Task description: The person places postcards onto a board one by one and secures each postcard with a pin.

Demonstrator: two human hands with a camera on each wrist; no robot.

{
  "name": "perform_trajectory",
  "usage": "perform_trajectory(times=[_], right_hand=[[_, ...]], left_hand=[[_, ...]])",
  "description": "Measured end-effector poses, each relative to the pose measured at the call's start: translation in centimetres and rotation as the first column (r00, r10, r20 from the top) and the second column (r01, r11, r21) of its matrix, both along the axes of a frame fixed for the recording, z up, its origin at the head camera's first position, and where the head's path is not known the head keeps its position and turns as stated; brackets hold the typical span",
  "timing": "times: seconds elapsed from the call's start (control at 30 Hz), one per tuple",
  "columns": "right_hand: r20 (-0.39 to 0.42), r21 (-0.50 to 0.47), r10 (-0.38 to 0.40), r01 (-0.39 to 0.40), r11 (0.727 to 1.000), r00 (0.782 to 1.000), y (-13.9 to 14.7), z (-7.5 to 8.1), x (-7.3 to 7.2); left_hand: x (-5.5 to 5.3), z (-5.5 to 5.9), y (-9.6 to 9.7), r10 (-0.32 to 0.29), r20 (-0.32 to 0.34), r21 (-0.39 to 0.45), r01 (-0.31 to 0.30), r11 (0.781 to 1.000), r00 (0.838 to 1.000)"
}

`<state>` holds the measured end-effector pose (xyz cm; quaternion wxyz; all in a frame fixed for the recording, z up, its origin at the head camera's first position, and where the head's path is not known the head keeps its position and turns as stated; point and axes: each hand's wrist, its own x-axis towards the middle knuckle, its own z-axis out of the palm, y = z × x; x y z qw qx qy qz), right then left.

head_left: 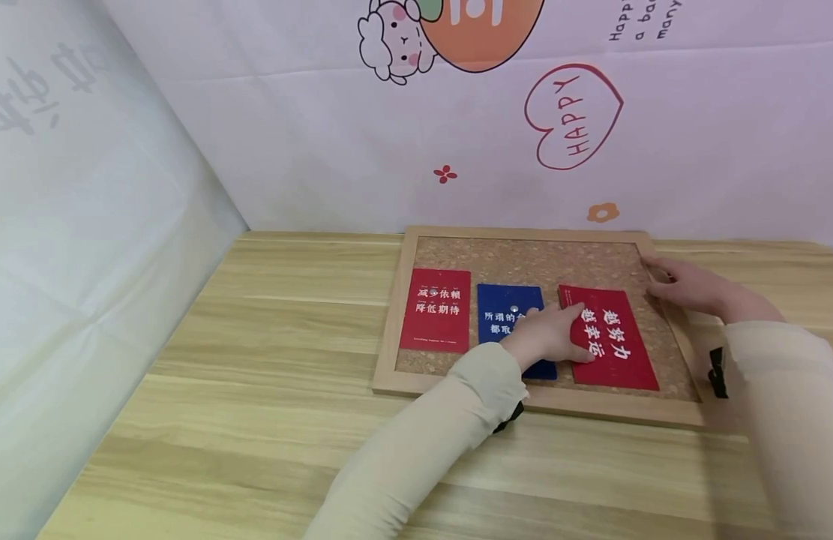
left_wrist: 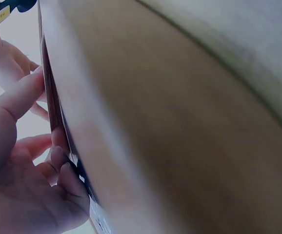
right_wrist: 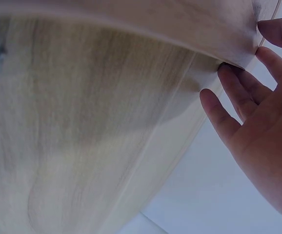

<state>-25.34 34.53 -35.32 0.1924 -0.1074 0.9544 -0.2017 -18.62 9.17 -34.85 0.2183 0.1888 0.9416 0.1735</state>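
A wood-framed cork board (head_left: pixel 544 253) lies on the table with three printed cards. My left hand (head_left: pixel 547 334) reaches across the blue card (head_left: pixel 507 296), covering part of it. Its thumb and forefinger, spread apart, press on the face of the right-hand red card (head_left: pixel 621 349), which sits at a slant. In the left wrist view some of the other fingers bend close to the board. My right hand (head_left: pixel 699 289) touches the board's right frame near the far corner, fingers nearly straight in the right wrist view. Another red card (head_left: pixel 436 330) is on the left side of the cork.
Small pins show on the left red card and the blue card. A white printed cloth (head_left: pixel 322 150) hangs behind the board, and plain white cloth (head_left: pixel 99 247) bounds the left. The wood-grain table (head_left: pixel 268 360) extends left and in front.
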Motion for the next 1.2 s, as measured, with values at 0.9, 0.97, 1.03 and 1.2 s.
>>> perform_trajectory(times=[0.9, 0.97, 1.03, 1.2], right_hand=[[0.027, 0.003, -0.062, 0.062, 0.998, 0.998, 2.1, 1.3, 1.3], [0.023, -0.004, -0.058, 0.058, 0.998, 0.998, 2.6, 1.7, 1.5], [0.014, -0.008, -0.047, 0.047, 0.999, 0.999, 3.3, 2.1, 1.7], [0.002, 0.023, -0.050, 0.050, 0.998, 0.999, 4.8, 2.3, 2.2]], left_hand=[[0.0, 0.3, 0.0, -0.038, 0.027, -0.026, 0.038, 0.999, 0.999], [-0.1, 0.3, -0.1, -0.034, 0.030, -0.029, 0.035, 0.999, 0.999], [-0.1, 0.3, -0.1, -0.033, 0.029, -0.032, 0.034, 0.999, 0.999], [-0.2, 0.3, -0.1, -0.032, 0.025, -0.047, 0.033, 0.998, 0.999]])
